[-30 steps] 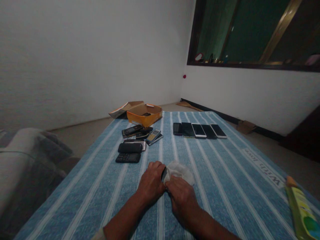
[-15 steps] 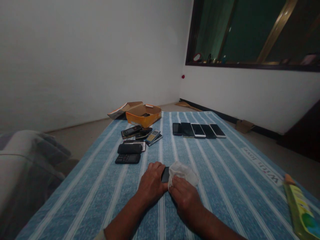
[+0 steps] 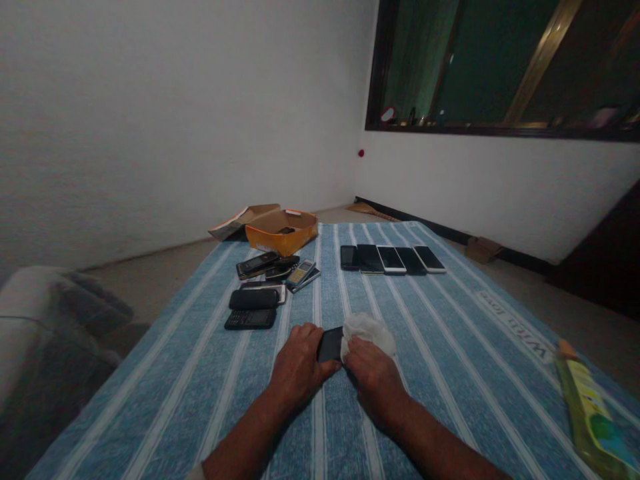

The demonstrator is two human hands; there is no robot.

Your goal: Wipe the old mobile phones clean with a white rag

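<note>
A dark mobile phone (image 3: 330, 344) is held just above or on the striped cloth; I cannot tell if it touches. My left hand (image 3: 299, 357) is closed around its left end, thumb along the near edge. A crumpled white cloth or tissue (image 3: 369, 331) covers the phone's right end. Pressed together on it are the fingers of my right hand (image 3: 373, 373). To the left lie a black keypad phone (image 3: 250, 319), a black phone or case (image 3: 253, 299) and a loose pile of older phones (image 3: 280, 270).
Several smartphones (image 3: 391, 260) lie in a row at the back right. An open orange cardboard box (image 3: 281, 233) stands at the far left edge. A bottle of yellow-green liquid (image 3: 593, 413) lies at the right edge of the striped cloth (image 3: 440, 373). A wall is behind.
My right hand and the white cloth have shifted slightly, and more of the phone's dark face shows. The phone is now tilted a little. The whole view has turned slightly right.
</note>
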